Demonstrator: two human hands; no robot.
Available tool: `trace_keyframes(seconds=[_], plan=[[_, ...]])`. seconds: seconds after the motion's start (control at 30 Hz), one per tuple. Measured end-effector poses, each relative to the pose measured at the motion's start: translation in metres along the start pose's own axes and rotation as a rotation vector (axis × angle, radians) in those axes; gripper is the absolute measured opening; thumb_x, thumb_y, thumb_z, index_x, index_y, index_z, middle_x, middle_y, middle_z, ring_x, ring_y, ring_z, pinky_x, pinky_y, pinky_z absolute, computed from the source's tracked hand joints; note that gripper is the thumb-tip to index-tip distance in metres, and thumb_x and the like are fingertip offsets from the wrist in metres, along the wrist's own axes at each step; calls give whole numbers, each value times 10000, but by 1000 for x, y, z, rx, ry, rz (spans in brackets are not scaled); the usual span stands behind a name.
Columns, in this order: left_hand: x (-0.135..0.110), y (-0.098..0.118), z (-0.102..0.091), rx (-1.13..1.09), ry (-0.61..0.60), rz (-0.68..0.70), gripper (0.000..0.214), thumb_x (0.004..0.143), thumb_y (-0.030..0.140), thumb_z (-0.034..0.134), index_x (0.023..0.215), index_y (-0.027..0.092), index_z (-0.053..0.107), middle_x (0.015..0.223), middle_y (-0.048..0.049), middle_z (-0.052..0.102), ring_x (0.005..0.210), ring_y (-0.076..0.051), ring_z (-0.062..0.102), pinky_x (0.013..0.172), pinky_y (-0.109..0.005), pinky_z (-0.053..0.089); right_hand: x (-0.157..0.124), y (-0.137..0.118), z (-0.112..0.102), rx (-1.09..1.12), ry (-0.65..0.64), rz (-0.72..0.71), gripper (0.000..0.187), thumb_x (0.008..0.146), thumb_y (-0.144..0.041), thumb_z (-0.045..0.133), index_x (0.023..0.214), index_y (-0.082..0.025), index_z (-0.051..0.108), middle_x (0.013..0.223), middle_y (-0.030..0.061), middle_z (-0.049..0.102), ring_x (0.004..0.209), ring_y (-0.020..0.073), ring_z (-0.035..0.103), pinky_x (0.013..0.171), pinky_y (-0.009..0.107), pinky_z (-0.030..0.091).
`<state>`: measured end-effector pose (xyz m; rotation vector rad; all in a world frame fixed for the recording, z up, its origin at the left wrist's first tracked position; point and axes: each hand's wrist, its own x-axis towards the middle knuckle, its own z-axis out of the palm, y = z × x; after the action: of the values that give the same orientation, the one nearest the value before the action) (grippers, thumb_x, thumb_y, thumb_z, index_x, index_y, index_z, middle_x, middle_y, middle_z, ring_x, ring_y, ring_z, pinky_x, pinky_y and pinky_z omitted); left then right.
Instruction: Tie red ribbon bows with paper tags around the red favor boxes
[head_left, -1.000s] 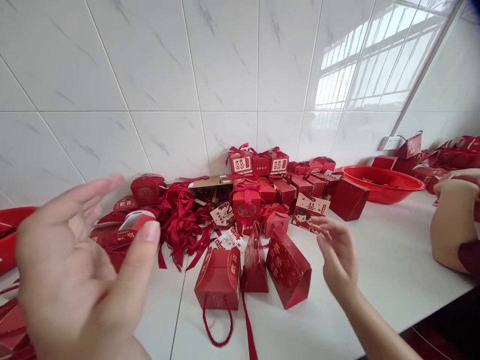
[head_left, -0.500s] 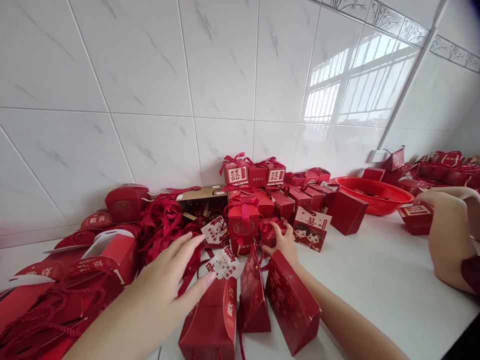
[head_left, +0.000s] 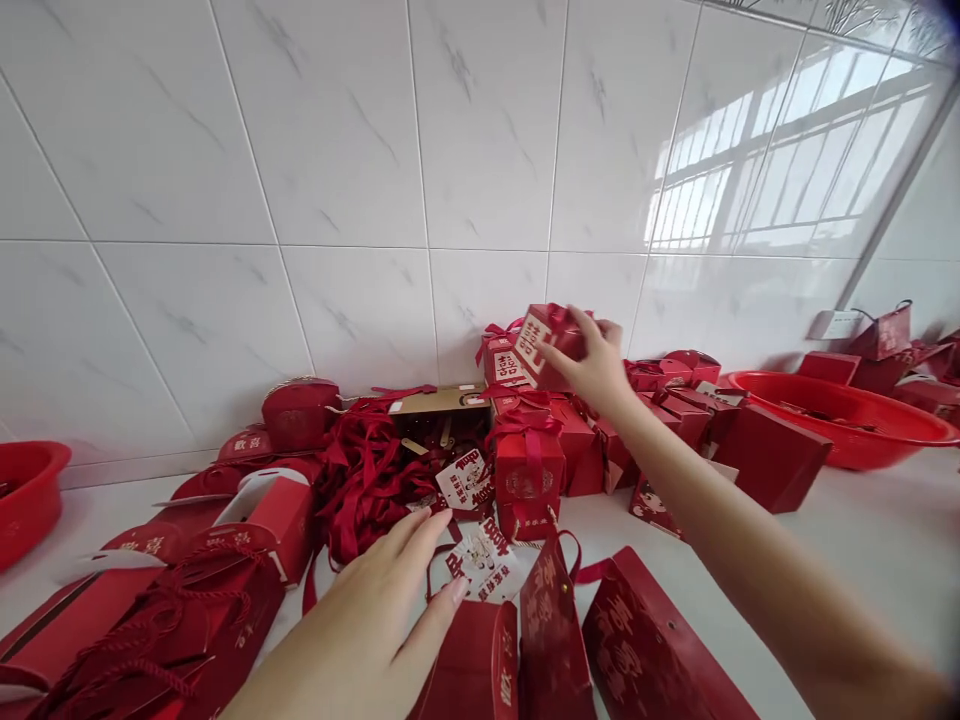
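My right hand (head_left: 592, 350) grips a small red gift box (head_left: 536, 345) with a pale double-happiness label. The box is tilted, at the top of the stacked boxes by the wall, beside another red box (head_left: 504, 362) with the same label. Whether it touches the stack I cannot tell. My left hand (head_left: 397, 590) hovers with fingers spread and nothing in them. Below its fingertips lies a printed white tag (head_left: 487, 565). Close by stand a red carton (head_left: 480, 660) and two upright wedge-shaped red boxes, one of them the narrow box (head_left: 551, 630). A ribbon-tied box (head_left: 529, 470) stands behind.
Left of the stack are a heap of red ribbons (head_left: 364, 460) and an open cardboard box (head_left: 431, 402). More red cartons (head_left: 277, 510) with cords lie at left. Red plastic baskets stand at both sides, one the right basket (head_left: 847, 400). A tiled wall (head_left: 360, 300) closes the back.
My right hand has risen from the front of the stack to its top with the gift box. The view has turned left. The other person's arms have left the picture.
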<state>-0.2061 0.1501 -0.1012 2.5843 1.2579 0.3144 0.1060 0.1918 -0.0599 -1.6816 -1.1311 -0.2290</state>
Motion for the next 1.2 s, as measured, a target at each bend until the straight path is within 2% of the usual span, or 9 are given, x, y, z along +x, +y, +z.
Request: trace_keyframes(seconds=[0.1, 0.2, 0.37, 0.5, 0.67, 0.73, 0.87, 1.03, 1.2], plan=[[-1, -1, -2, -20, 2, -2, 552, 903, 453, 335, 1428, 294, 401, 1477, -13, 420, 1357, -264, 396, 1105, -453, 374, 12, -1, 49, -134, -218, 2, 750, 780, -592, 612, 1429, -317, 355, 1440, 144, 185, 1299, 439, 311, 1027, 607, 319], [-1, -1, -3, -32, -17, 5, 530, 905, 398, 330, 1416, 290, 417, 1454, -15, 453, 1336, -248, 431, 1102, -436, 385, 11, 1, 66, -231, -314, 5, 743, 805, -601, 582, 1444, -334, 312, 1485, 147, 137, 1291, 470, 316, 994, 604, 343], [-2, 0, -5, -3, -70, -45, 548, 906, 354, 278, 1443, 294, 372, 1486, 23, 398, 1364, -223, 391, 1123, -435, 350, 7, -8, 64, -264, -277, 41, 739, 835, -608, 531, 1469, -336, 265, 1501, 170, 127, 1282, 504, 317, 942, 594, 388], [-4, 1, -7, 6, -101, -54, 562, 901, 284, 245, 1452, 322, 346, 1492, 65, 376, 1371, -191, 376, 1125, -401, 345, 6, -8, 66, -281, -330, 28, 780, 857, -575, 523, 1504, -314, 176, 1535, 189, 65, 1308, 510, 303, 986, 636, 326], [-7, 2, -8, 2, -88, -19, 610, 901, 279, 282, 1501, 331, 184, 1484, 47, 397, 1351, -194, 405, 1092, -360, 388, -7, 1, 40, -33, -301, 64, 1046, 785, -587, 610, 1524, -207, -25, 1541, 211, -136, 1414, 415, 174, 1119, 552, 219], [-6, 3, -7, 1, -85, -3, 626, 904, 286, 295, 1506, 335, 129, 1466, 37, 429, 1319, -210, 450, 1078, -357, 405, -25, 5, 28, 64, -267, 122, 1131, 735, -624, 638, 1522, -148, -18, 1545, 218, -89, 1447, 354, 84, 1152, 503, 186], [-2, 1, -1, 18, -42, 51, 624, 906, 328, 323, 1504, 339, 145, 1513, 41, 346, 1375, -237, 359, 1137, -410, 303, -61, 17, 22, 9, -451, 135, 1352, 556, -631, 771, 1516, -72, 0, 1542, 251, 50, 1442, 368, 88, 1157, 502, 184], [6, -6, 5, -53, -112, 9, 566, 923, 385, 273, 1487, 371, 220, 1502, 55, 363, 1366, -224, 381, 1110, -427, 352, -61, 37, 36, -39, -624, -37, 1139, 629, -557, 769, 1504, -107, 194, 1507, 217, 273, 1413, 350, 226, 1157, 500, 181], [13, -7, 5, -76, -105, -9, 540, 928, 407, 264, 1466, 374, 284, 1477, 42, 413, 1361, -230, 393, 1121, -462, 329, -59, 48, 17, 54, -663, -180, 990, 759, -598, 645, 1514, -168, 171, 1559, 171, 145, 1450, 299, 128, 1160, 484, 172]])
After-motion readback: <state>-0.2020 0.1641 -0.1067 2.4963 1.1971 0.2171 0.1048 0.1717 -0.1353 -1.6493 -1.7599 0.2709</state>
